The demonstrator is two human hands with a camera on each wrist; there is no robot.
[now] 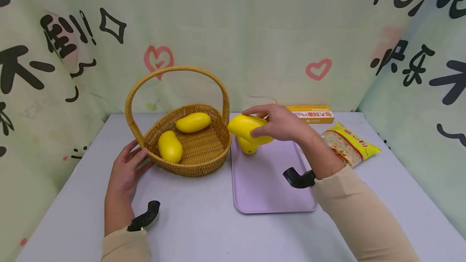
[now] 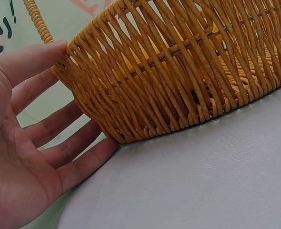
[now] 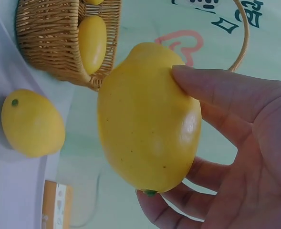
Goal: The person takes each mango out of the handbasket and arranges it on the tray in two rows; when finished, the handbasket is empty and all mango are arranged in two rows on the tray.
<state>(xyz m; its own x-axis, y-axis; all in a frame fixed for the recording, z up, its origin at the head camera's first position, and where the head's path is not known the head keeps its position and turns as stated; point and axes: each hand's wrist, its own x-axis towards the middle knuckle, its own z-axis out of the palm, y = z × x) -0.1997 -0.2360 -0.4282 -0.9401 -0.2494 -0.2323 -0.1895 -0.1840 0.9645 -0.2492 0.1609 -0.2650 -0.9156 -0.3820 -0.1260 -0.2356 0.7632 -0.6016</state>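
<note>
My right hand [image 1: 278, 122] grips a yellow mango [image 1: 247, 127] above the tray, thumb on one side and fingers round the other. In the right wrist view that mango [image 3: 150, 117] shows a small green stem end. Below it a second mango [image 1: 248, 146] lies on the purple tray [image 1: 273, 189], partly hidden. A wicker basket [image 1: 196, 170] with a tall handle stands left of the tray, with two mangoes inside, one at the back [image 1: 193, 122] and one at the left [image 1: 170, 147]. My left hand [image 1: 125, 171] touches the basket's left side with extended fingers, thumb at the rim.
Behind the tray lies an orange and white box [image 1: 311, 114]. A yellow printed bag [image 1: 349, 144] of pale food rests right of the tray. The white table [image 1: 189, 221] ends at a printed curtain [image 1: 269, 31] at the back and sides.
</note>
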